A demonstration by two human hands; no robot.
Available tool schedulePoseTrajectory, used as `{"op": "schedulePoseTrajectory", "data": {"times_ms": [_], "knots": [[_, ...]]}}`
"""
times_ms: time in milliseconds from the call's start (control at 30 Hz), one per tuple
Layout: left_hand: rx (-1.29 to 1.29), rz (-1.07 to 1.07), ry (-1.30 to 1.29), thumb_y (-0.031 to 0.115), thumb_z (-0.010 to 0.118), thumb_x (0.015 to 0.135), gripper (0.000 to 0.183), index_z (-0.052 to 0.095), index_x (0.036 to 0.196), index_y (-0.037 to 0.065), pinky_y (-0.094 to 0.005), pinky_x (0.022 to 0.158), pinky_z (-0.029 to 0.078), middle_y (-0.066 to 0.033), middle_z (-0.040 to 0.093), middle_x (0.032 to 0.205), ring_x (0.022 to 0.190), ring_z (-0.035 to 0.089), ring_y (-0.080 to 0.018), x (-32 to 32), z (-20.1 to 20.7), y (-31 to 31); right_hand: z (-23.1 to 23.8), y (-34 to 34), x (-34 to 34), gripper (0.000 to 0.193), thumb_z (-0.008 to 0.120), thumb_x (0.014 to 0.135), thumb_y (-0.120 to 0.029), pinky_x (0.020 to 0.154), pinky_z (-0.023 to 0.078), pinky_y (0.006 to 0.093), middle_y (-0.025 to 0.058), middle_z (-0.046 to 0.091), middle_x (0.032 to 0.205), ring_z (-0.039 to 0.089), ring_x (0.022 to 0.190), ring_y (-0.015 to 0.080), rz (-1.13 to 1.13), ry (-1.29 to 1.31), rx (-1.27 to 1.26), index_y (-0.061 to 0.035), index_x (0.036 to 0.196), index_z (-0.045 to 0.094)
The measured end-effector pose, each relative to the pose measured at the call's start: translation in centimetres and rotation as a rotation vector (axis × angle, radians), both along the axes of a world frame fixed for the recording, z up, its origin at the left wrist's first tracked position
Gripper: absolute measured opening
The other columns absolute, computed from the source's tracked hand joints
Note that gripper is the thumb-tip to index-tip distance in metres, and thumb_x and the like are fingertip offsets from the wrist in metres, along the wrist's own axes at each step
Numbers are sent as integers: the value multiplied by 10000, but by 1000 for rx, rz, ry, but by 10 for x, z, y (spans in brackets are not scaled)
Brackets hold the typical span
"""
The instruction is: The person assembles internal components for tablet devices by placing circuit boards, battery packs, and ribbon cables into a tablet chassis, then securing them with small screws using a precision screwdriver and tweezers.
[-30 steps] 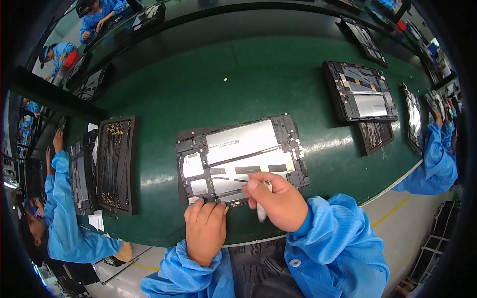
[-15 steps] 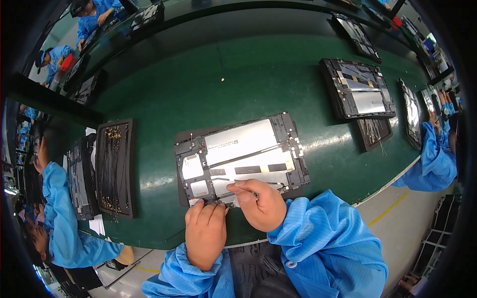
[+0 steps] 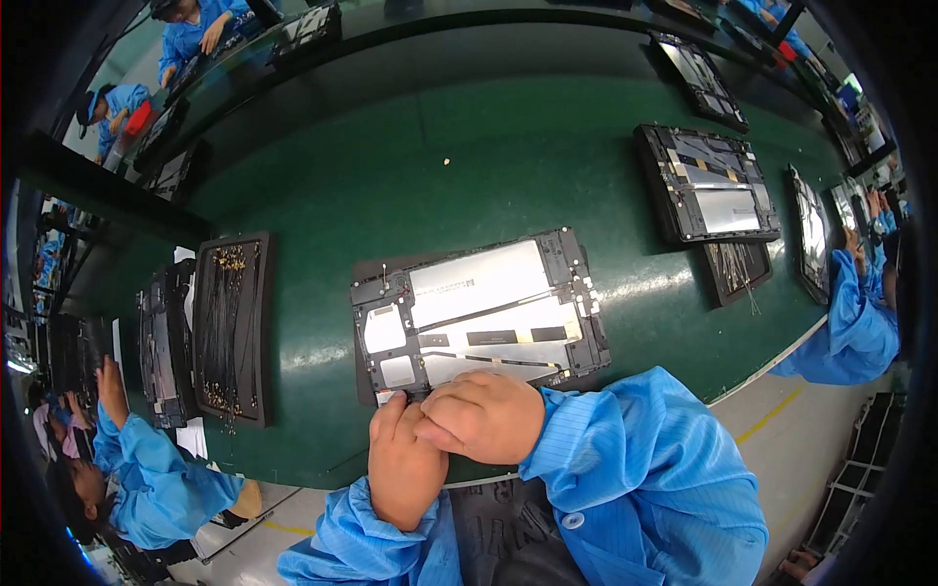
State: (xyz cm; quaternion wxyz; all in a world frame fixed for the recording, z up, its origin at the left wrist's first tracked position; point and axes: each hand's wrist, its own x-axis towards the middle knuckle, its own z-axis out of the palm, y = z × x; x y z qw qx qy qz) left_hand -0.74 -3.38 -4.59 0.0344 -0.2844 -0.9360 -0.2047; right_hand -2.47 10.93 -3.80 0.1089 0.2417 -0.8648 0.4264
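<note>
Both left hand point(image 3: 406, 461) and right hand point(image 3: 489, 418) curl, grips hidden, at the near edge of a tablet point(image 3: 480, 311), likely stiff, fragile; hold its frame.

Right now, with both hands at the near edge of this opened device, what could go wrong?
The left hand and right hand overlap in this view, hiding part of the opened device, so fingers might press something there unseen.

The thin dark strip lies just beyond the right hand; the knuckles could perhaps brush it.

Cable ends poke past the near rim of the left-side tray; a sleeve may snag them.
</note>
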Motion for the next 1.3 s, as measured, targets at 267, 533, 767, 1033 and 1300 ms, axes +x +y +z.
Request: {"op": "schedulePoseTrajectory", "data": {"times_ms": [267, 533, 767, 1033, 1300], "knots": [[-15, 69, 59, 84, 552, 675, 202, 543, 866, 18, -405, 764, 363, -103, 531, 830, 848, 471, -328, 4, 9, 5, -1, 8, -15, 184, 528, 733, -221, 537, 444, 330, 109, 525, 627, 542, 614, 267, 107, 25, 163, -39, 708, 520], [1415, 1041, -1213, 283, 456, 830, 246, 486, 866, 41, -234, 483, 430, -30, 523, 633, 519, 505, -121, 11, 9, -15, -6, 9, -15, 324, 346, 867, -312, 472, 429, 208, 66, 551, 750, 504, 554, 82, -306, -676, -659, -4, 954, 398], [1212, 1138, -656, 188, 450, 830, 181, 508, 867, 20, -187, 452, 381, -5, 480, 675, 532, 429, -56, -2, 14, -8, -9, 11, -13, 361, 401, 847, -320, 475, 421, 221, 75, 565, 737, 493, 516, 90, -344, -734, -834, 13, 986, 417], [947, 777, -1586, 149, 498, 806, 255, 482, 1008, -7, -196, 484, 404, -34, 506, 708, 562, 503, -93, 34, 15, -16, -5, 13, -16, 379, 398, 848, -333, 497, 430, 228, 76, 562, 750, 508, 534, 99, -328, -764, -816, 15, 996, 419], [1015, 753, -1597, 164, 487, 810, 322, 440, 1074, -14, -188, 490, 399, -30, 484, 731, 576, 488, -87, 9, 11, -14, 19, 16, -40, 348, 438, 812, -264, 610, 431, 247, 108, 561, 711, 545, 652, 131, -15, -976, -90, -30, 1066, 481]]}}
